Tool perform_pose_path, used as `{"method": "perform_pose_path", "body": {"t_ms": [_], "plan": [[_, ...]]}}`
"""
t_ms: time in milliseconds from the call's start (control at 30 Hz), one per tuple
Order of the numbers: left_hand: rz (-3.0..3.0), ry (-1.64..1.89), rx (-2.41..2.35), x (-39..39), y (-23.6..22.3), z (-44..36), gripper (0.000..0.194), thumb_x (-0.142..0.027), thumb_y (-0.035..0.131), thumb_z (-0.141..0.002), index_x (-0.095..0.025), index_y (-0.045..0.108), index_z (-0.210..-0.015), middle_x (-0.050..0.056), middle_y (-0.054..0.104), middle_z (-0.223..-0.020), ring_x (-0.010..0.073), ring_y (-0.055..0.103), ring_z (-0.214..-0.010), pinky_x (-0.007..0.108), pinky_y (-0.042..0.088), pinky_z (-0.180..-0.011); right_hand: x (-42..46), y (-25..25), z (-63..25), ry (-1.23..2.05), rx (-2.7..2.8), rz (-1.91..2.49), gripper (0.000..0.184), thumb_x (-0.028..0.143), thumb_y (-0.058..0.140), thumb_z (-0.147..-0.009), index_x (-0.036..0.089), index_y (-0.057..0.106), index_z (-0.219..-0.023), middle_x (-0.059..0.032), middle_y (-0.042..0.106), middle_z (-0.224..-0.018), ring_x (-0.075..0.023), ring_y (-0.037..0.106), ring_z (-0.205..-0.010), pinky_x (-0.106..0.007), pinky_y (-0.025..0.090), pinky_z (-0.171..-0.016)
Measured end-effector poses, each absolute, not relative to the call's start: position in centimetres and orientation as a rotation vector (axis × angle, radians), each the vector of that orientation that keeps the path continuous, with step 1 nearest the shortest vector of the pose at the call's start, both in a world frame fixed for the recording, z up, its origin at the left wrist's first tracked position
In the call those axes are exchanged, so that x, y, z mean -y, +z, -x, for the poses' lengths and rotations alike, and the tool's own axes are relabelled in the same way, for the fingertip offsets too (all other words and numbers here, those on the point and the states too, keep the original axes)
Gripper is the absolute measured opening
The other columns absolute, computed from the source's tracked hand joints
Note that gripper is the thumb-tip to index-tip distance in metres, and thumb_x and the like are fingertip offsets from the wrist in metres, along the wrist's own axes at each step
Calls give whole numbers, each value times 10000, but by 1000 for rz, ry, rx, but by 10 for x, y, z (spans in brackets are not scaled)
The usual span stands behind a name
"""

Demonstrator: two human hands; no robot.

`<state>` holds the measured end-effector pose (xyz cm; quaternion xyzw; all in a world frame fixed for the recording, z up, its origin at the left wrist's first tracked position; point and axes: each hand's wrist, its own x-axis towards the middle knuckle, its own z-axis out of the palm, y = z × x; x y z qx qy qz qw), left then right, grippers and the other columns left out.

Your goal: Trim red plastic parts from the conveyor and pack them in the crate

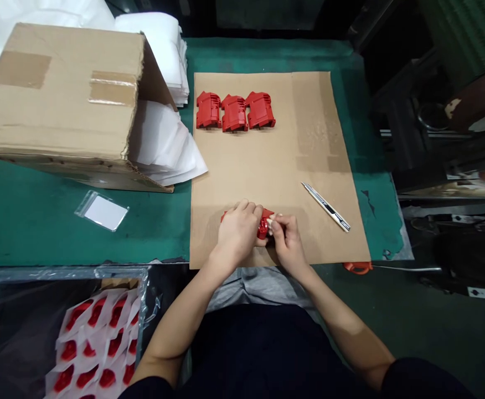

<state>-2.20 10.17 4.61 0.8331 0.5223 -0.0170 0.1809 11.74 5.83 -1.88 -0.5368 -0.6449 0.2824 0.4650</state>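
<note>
At the near edge of the card [259, 172], before the person's body, one red part [263, 226] is in both hands and is judged to be partway through its handling. The left hand [239, 230] is closed over the part from above, fingers bent together, and hides most of it; how firmly it presses cannot be told. The right hand [289, 239] has thumb and fingertips pinched together on a small white bit [269, 223] at the part's right end; what that bit is, and whether it is fixed to the part, is too small to establish. Three similar pieces [235, 113] lie in a row at the card's far left, untouched; whether these are finished or waiting, their look does not settle. Below the bench [151, 233], to the left, a plastic-lined bin [60, 273] contains rows of red items in white wrapping [115, 344], judged to be completed work; the bin's dark left portion carries no such rows. White sheets [163, 144] project from the open mouth of the box [72, 111], apart from the held part, which shows no wrapping where visible. The knife [326, 207] lies on the card to the right, clear of both hands. Outstanding, by present evidence: the held part, and possibly the three pieces.
</note>
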Motion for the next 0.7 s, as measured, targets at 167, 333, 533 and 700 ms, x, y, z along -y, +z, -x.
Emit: {"method": "perform_pose_path", "body": {"t_ms": [167, 333, 533, 700], "plan": [[-2363, -70, -1469, -101, 47, 22, 370, -342, 738, -774, -153, 596, -1059, 74, 673, -990, 246, 589, -1011, 339, 497, -838, -62, -16, -117, 724, 1609, 1287, 128, 362, 430, -996, 269, 506, -952, 5, 629, -830, -154, 632, -751, -294, 505, -684], [-2342, -103, -1490, -102, 48, 20, 365, -349, 740, -771, -161, 594, -1048, 68, 674, -986, 247, 588, -1008, 339, 494, -835, -67, -16, -120, 763, 1580, 1293, 151, 388, 412, -998, 272, 504, -970, 0, 632, -837, -159, 631, -751, -304, 510, -684], [-2329, -134, -1533, -102, 49, 17, 401, -336, 749, -764, -164, 587, -1088, 69, 676, -1030, 254, 581, -1038, 346, 491, -840, -67, -17, -125, 789, 1662, 1247, 138, 361, 411, -994, 269, 508, -962, -15, 634, -860, -176, 632, -785, -323, 501, -702], [-2321, -142, -1546, -100, 50, 17, 387, -321, 756, -756, -172, 590, -1073, 61, 682, -1025, 246, 587, -1027, 341, 489, -823, -69, -17, -127, 757, 1687, 1227, 119, 332, 425, -992, 268, 518, -954, -5, 632, -815, -175, 615, -731, -313, 480, -672]]}}
